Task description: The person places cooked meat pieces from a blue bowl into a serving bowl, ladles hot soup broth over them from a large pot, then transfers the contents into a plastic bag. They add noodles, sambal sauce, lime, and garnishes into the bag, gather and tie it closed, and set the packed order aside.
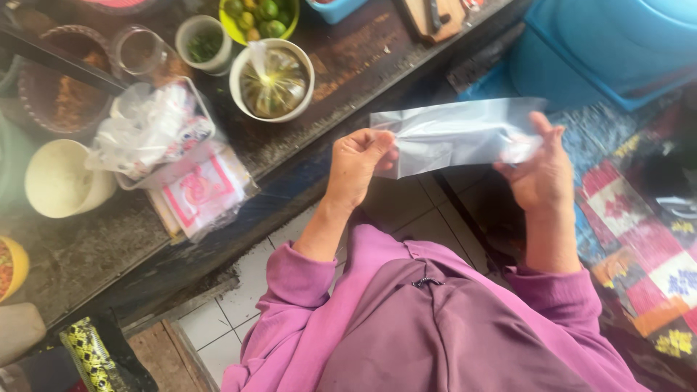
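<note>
Clear plastic bag [457, 134] between both hands

A: Colours near the hands?
B: Clear plastic bag [457, 134], faintly grey-white. Sleeves [298, 279] pink-purple, garment [435, 327] darker mauve.
A: Right side?
B: Patchwork cloth [639, 232]: red, white, blue, orange squares with flower prints. Blue tub [617, 43] far right.
A: Counter?
B: Dark brown counter [87, 247]. White bowl [272, 80] holding yellow-green liquid in a bag. Green limes [258, 16] in a yellow bowl [231, 30]. Cream cup [62, 181] left.

Two hands [357, 163], one clear plastic bag [454, 134], three white bowls [62, 179], one yellow bowl of limes [258, 18].
</note>
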`<state>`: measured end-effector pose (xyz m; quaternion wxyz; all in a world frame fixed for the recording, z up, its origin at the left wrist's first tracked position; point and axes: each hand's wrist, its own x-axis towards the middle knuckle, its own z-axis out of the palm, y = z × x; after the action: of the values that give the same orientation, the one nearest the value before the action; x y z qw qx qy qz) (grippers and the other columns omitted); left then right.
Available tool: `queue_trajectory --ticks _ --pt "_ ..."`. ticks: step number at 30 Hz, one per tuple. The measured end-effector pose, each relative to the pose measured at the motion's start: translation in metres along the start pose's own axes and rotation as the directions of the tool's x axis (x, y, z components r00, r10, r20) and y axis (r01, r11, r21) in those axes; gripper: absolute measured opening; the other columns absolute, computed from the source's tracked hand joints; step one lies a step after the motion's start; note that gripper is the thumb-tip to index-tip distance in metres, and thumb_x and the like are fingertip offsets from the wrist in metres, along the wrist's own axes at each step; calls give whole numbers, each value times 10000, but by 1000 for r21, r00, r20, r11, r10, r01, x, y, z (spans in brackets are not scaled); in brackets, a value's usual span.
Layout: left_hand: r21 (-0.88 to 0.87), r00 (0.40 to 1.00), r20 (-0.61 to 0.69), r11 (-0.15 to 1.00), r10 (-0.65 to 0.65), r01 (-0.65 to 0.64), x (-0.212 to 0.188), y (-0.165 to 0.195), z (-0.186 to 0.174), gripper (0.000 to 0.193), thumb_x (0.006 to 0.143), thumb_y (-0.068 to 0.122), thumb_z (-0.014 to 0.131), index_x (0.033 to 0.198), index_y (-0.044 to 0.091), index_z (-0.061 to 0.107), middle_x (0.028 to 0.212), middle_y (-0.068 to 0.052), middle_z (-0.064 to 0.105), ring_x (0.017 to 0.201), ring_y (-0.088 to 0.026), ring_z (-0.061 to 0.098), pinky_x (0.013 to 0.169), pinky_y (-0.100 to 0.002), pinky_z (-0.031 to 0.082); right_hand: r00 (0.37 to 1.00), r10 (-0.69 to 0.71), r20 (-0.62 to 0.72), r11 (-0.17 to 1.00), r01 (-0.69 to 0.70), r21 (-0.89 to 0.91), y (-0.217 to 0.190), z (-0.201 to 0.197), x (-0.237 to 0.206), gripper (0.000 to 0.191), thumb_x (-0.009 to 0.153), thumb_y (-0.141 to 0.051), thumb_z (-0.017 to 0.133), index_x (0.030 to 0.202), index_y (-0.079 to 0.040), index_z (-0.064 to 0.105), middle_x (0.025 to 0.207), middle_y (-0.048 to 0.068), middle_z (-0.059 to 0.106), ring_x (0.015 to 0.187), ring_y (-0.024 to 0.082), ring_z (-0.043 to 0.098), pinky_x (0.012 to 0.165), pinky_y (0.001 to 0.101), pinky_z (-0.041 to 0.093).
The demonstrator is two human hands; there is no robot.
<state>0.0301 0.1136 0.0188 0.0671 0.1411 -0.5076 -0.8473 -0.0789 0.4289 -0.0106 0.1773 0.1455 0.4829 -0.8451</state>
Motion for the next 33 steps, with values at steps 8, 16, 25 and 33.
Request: queue_trajectory --ticks 8,16,25,33 --pt "118 995 -27 989 99 -95 -44 1 -12 149 988 110 721 1074 -9 745 884 -37 730 771 -108 675 726 -248 564 975 -134 180 977 160 -138 7 -7 5 530 987 25 587 1505 -55 511 1048 99 690 851 217 674 750 341 576" --pt "130 987 -83 984 135 -124 -64 15 -36 163 1013 41 696 1153 -40 716 946 -65 734 837 -132 690 807 -280 573 976 73 204 997 -74 -1 15 9 0 381 989 -92 666 1358 -18 614 1019 137 722 842 239 711 699 363 579" --pt "878 773 106 307 625 -368 -84 -10 24 125 999 233 725 1027 111 736 991 -54 696 994 -228 636 945 -395 502 921 -25 389 998 -2 69 40 41 -29 723 822 73 715 1490 -46 468 1212 96 706 988 179 706 808 304 577" --pt "237 976 49 947 211 -217 -64 -88 22 141 960 87 814 964 24 688 946 -36 686 857 -94 600 767 -254 509 894 169 415 952 -257 165 56 57 -73 649 845 59 734 1443 -72 521 1189 127 690 976 202 694 786 273 529"
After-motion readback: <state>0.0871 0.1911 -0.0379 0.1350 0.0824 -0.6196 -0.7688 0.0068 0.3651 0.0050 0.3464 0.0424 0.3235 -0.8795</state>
